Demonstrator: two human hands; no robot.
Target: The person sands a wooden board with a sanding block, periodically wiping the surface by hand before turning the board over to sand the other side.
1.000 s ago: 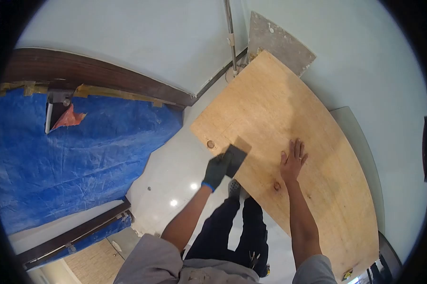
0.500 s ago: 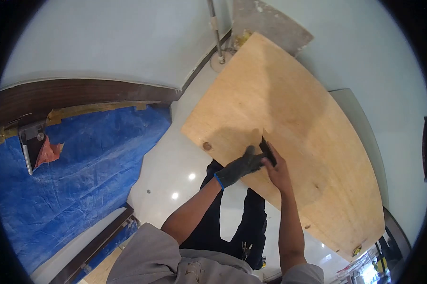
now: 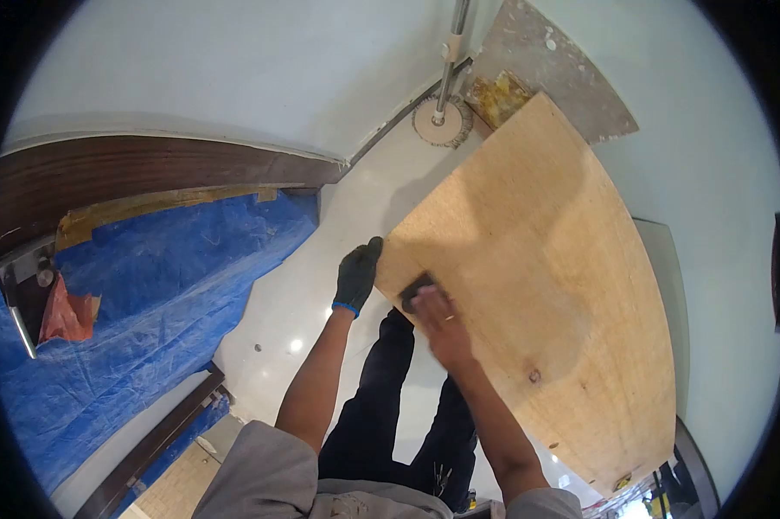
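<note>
The board [image 3: 528,259] is the largest thing, its long axis going from the far side to the near right. At left hangs or lies a blue sheet [image 3: 165,303], I cannot tell which; a mop [image 3: 440,125] stands at the far side. The right hand [image 3: 442,329], bare, holds the dark pad [image 3: 414,292] under its fingers, against the board near its left corner. The pad lies at the far-left end of this hand, which partly covers it, so its long axis is unclear. The gloved left hand [image 3: 355,275] is at the corner, left of the pad and apart from it; how tightly its fingers close, I cannot tell.
</note>
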